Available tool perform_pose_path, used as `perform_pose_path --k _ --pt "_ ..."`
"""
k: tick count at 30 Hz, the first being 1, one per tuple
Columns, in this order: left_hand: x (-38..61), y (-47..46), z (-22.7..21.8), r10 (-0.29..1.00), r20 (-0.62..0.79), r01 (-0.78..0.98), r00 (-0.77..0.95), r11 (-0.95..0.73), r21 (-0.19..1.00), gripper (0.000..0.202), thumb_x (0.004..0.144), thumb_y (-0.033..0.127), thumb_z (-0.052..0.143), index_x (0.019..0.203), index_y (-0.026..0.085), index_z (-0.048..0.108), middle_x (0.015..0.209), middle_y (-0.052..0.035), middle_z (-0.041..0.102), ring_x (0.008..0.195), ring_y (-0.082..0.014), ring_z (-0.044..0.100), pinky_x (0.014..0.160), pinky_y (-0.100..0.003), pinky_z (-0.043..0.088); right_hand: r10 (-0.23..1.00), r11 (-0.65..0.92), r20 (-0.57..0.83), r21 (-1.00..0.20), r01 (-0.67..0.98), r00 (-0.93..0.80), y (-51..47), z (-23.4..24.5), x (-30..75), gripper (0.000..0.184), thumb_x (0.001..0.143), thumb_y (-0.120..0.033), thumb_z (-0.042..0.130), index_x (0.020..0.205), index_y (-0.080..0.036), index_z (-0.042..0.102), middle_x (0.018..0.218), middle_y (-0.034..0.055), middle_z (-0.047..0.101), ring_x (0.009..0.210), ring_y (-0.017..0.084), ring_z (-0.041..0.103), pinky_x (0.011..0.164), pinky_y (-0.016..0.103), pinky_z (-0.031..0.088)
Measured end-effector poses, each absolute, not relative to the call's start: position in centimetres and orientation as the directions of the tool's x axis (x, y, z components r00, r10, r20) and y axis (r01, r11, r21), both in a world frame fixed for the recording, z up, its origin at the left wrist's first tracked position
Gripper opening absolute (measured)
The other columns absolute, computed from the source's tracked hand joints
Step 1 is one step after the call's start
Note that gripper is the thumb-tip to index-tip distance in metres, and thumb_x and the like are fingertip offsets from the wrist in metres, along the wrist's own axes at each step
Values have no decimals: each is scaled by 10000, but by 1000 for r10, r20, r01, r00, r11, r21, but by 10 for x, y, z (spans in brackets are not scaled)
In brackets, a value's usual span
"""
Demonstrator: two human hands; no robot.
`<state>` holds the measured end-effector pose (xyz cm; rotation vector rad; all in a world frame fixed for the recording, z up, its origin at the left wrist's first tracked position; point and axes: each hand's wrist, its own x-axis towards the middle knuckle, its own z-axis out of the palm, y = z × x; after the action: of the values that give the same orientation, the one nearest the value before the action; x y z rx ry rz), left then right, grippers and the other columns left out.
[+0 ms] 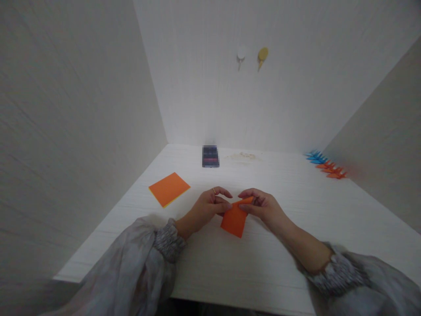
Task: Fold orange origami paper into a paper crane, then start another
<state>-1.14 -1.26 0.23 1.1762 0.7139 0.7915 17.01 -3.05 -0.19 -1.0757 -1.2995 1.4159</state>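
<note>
A partly folded sheet of orange origami paper [234, 221] is held up between my two hands, above the white table. My left hand [212, 203] pinches its upper left edge between thumb and fingers; a ring shows on one finger. On the other side, my right hand [261, 203] grips the upper right part, where a folded flap sticks out past the thumb. The fingers behind the paper are partly hidden. To the left of my left hand lies a flat stack of orange paper [169, 189] with a thin yellow edge.
A dark, blurred-out rectangular object [210, 156] lies near the back wall. Folded blue paper figures [316, 157] and orange paper figures [331, 169] stand in a row at the right wall. A white hook [241, 54] and a yellow hook [262, 54] hang on the back wall.
</note>
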Motion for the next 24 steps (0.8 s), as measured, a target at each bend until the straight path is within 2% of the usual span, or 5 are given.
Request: perform_pose_path --k 8,14,20,24 --pt "-10 -12 3 856 -131 -177 500 249 952 260 734 357 554 870 146 488 665 -30 634 563 -118 597 565 -256 473 980 -15 -8 -999 -37 -201 -30 -4 171 286 588 -260 711 824 -179 569 626 -19 628 558 116 587 558 254 462" --pt "-11 -12 0 869 -81 -129 488 163 978 351 628 260 681 894 147 482 633 -8 635 567 -125 601 567 -258 476 979 -24 -15 -999 -44 -204 -31 -4 170 292 590 -262 710 826 -178 561 625 -12 631 553 121 589 551 261 466" --pt "-9 -12 0 868 -69 -125 492 149 981 370 597 187 702 895 146 487 673 -17 656 575 -113 601 575 -238 464 969 -20 -7 -998 -51 -248 -31 -4 168 274 603 -251 698 828 -184 556 627 -18 634 546 111 587 546 246 457" --pt "-9 -12 1 862 -43 -139 505 130 982 365 599 195 700 886 149 479 644 -8 654 561 -110 597 577 -236 456 967 -28 -15 -999 -46 -254 -31 -6 168 269 608 -241 696 829 -186 553 616 -25 629 533 105 578 530 236 443"
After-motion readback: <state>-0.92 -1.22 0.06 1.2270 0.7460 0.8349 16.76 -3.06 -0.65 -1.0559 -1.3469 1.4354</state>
